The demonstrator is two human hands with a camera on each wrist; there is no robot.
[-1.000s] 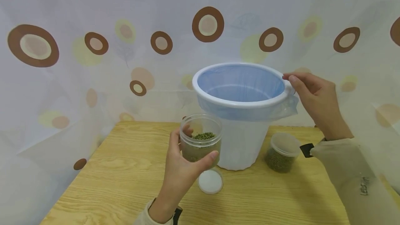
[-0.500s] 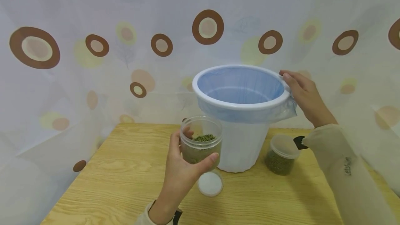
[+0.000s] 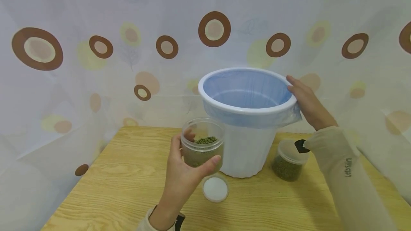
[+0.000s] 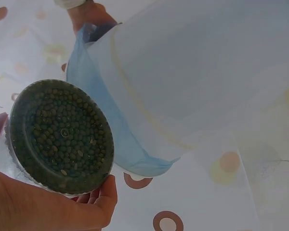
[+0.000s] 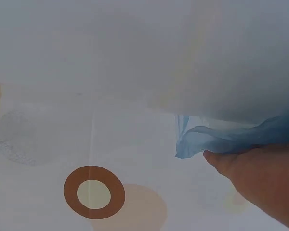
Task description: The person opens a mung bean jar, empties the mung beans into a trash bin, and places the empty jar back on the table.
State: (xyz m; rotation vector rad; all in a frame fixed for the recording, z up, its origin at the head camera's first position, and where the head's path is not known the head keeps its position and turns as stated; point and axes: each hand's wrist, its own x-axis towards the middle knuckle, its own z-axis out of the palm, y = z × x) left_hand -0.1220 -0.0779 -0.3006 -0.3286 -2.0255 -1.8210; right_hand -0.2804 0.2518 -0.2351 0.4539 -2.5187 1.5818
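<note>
My left hand [image 3: 184, 177] grips a clear plastic jar [image 3: 203, 149] without its lid, held above the table and partly full of mung beans [image 3: 206, 140]. Through the jar's base, the left wrist view shows the green beans [image 4: 70, 132] spread against the bottom. At the right side of a white trash can [image 3: 245, 156], my right hand [image 3: 311, 104] holds the rim, fingertips over its edge. A translucent blue bag [image 3: 250, 118] lines the can and folds down outside it. Its loose end [image 5: 197, 142] bunches by my right hand in the right wrist view.
A round white lid [image 3: 216, 189] lies on the wooden table [image 3: 128, 188] below the held jar. Right of the can stands a second, lidded jar [image 3: 289, 161] with dark green contents. A patterned sheet [image 3: 179, 17] hangs close behind the table.
My right hand has come leftward from beside the rim and now holds it. The bag's loose end is pressed in closer. My left hand with the jar has shifted slightly left.
</note>
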